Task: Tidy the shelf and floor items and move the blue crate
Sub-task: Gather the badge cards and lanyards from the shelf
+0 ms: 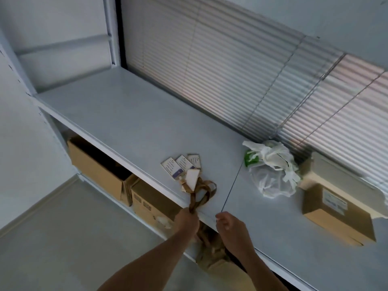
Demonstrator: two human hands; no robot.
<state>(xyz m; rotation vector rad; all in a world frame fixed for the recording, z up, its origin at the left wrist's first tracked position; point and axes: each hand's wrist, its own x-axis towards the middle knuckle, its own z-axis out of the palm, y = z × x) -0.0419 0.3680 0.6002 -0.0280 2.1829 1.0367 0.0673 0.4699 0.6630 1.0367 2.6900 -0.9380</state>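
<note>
At the shelf's [117,114] near edge, the left hand [186,220] pinches the brown lanyard straps [201,196], whose tags [182,166] trail away toward the far left, while the right hand [230,224] hovers loosely curled just beside, empty.

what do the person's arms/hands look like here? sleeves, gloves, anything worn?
Both forearms are bare as far as the frame shows: no sleeves in view. Left hand and right hand have no gloves. No watch, bracelet or ring is visible, though the image is too soft to rule out a thin ring.
</note>
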